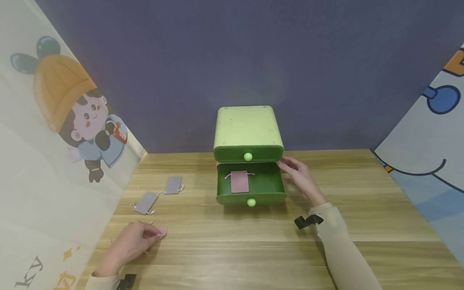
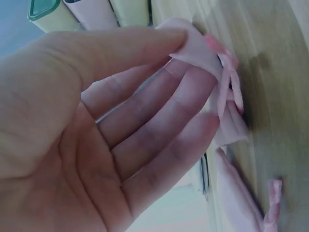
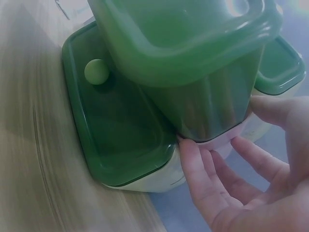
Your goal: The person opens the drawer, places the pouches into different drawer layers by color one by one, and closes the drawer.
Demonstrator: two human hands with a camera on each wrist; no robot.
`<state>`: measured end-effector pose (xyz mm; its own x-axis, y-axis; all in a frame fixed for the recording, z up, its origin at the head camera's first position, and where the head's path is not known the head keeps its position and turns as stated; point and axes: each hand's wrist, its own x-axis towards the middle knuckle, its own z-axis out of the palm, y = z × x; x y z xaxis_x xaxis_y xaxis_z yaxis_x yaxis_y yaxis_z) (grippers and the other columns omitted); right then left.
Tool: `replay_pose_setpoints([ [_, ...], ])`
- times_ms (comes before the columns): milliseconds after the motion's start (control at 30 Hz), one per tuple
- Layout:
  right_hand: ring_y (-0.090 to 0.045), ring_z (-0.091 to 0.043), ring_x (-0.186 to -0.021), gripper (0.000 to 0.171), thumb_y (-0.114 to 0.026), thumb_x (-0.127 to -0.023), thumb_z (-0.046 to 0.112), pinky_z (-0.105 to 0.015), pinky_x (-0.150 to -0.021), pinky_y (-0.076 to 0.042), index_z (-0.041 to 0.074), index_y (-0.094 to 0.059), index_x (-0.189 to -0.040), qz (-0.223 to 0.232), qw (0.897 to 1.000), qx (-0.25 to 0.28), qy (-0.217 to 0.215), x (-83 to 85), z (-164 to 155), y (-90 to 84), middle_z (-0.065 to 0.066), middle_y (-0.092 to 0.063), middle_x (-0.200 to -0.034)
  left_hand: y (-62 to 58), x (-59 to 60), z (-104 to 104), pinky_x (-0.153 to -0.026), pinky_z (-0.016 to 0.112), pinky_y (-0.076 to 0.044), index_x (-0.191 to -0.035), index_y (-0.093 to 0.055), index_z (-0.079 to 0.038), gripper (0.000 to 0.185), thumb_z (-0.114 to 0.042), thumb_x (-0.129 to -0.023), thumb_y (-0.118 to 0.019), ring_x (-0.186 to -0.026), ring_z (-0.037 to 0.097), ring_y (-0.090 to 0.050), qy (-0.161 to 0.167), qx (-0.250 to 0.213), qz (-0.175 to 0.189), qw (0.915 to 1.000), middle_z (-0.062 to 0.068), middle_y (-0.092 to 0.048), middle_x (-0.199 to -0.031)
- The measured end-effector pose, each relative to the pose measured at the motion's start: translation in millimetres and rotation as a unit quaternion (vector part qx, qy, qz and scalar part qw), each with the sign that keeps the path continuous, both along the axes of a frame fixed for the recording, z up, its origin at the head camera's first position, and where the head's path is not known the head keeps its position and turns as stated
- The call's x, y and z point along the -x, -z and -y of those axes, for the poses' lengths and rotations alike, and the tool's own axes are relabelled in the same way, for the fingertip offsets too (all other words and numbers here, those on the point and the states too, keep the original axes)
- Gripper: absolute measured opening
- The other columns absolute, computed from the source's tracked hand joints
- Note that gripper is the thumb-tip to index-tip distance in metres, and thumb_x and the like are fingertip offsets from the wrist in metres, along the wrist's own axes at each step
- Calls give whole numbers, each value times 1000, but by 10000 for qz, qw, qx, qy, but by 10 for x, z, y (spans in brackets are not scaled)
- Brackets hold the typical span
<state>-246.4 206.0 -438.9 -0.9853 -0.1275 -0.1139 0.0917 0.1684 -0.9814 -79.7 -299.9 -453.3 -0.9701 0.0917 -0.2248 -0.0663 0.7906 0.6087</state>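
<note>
My left hand (image 1: 131,242) pinches a pink drawstring pouch (image 2: 195,48) between thumb and fingers, low over the table's left side. Another pink pouch (image 2: 235,193) lies below it in the left wrist view. A small drawer cabinet (image 1: 248,127) stands at the back, its middle drawer (image 1: 268,197) pulled out. Inside that drawer, toward the left, lies a dusky pink pouch (image 1: 239,183). My right hand (image 1: 301,179) rests its fingertips against the cabinet's right side; in the right wrist view, thumb and fingers touch the middle tier's pale pink casing (image 3: 219,140).
Two grey drawstring pouches (image 1: 146,202) lie on the wooden table (image 1: 217,257), left of the cabinet. The top drawer (image 1: 232,154) and bottom drawer (image 3: 120,130) are closed. A dark blue panel (image 1: 250,60) stands behind, with printed panels at both sides.
</note>
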Motion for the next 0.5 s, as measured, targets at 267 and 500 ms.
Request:
replay_pose_setpoints([
  [267, -50, -35, -141, 72, -65, -106, 43, -41, -103, -59, 7, -40, -163, 18, 10000, -44, -27, 0, 4, -1, -20, -46, -160, -14, 36, -45, -74, 34, -61, -105, -85, -19, 20, -35, -99, -77, -68, 6, -71, -164, 756, -737, 9943, 1, -84, -98],
  [500, -48, -37, -144, 73, -64, -107, 43, -40, -102, -59, 7, -39, -164, 37, 10000, -50, -8, 2, -3, 6, -20, -45, -163, -70, 48, -89, -48, 25, -39, -106, -86, -20, 16, -33, -98, -79, -47, 2, -54, -401, 694, -1351, 9876, -13, -65, -54],
])
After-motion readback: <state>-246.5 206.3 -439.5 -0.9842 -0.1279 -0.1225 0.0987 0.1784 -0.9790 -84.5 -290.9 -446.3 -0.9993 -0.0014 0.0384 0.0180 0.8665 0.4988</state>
